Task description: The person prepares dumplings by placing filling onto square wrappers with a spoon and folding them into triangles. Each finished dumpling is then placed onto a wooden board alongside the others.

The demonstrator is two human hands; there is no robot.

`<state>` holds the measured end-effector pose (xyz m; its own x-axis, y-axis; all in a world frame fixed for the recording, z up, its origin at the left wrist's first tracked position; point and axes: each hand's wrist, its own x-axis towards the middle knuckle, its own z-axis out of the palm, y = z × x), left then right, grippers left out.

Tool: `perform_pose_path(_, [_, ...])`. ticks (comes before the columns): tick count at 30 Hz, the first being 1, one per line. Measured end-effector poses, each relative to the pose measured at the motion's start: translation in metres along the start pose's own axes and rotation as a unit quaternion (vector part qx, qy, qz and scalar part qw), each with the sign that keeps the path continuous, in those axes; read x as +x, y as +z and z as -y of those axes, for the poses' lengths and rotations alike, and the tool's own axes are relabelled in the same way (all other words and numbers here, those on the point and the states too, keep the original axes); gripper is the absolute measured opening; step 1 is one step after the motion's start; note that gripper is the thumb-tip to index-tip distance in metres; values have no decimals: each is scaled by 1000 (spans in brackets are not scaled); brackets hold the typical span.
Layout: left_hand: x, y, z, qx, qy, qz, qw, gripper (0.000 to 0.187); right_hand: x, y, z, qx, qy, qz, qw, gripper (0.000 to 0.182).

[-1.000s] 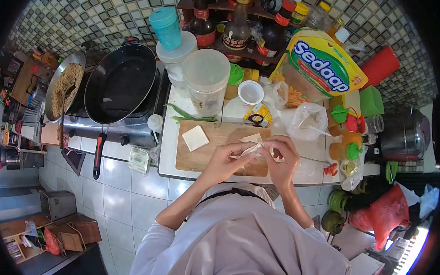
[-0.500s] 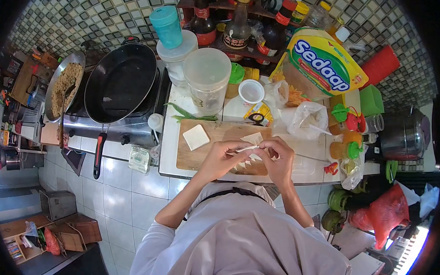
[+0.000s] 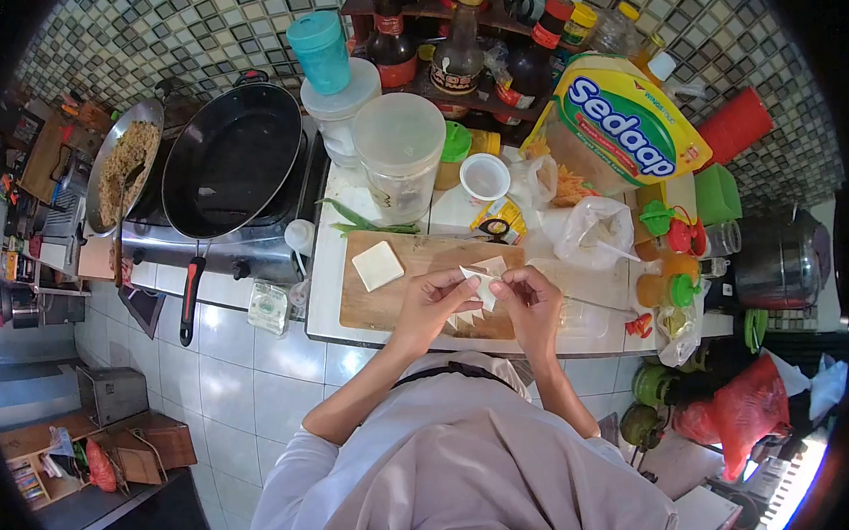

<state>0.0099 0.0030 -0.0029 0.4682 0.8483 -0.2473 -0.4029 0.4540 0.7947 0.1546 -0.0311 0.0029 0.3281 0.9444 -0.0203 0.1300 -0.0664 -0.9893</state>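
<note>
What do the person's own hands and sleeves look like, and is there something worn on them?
The left hand and right hand are bare: no gloves, and no watch shows. The left sleeve and right sleeve are whitish, plain cloth, ending near the elbows.

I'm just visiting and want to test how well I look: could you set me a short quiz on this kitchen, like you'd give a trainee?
1. True or false: the white square lies on the board.
2. What do the left hand and right hand hold between them?
a) a spoon
b) a thin white piece
c) a bottle
3. Fill in the blank: the black pan stands on the ____.

Key: 1 true; 2 b; 3 stove.
</note>
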Motion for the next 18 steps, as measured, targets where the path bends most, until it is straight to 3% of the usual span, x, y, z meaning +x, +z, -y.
perform_pose_path(9, [5, -6, -3, 60, 4, 52, 997, 23, 4, -3, 8, -69, -38, 29, 996, 13])
perform_pose_path(18, [5, -5, -6, 102, 5, 11, 995, 23, 3, -5, 7, -83, -62, 68, 992, 10])
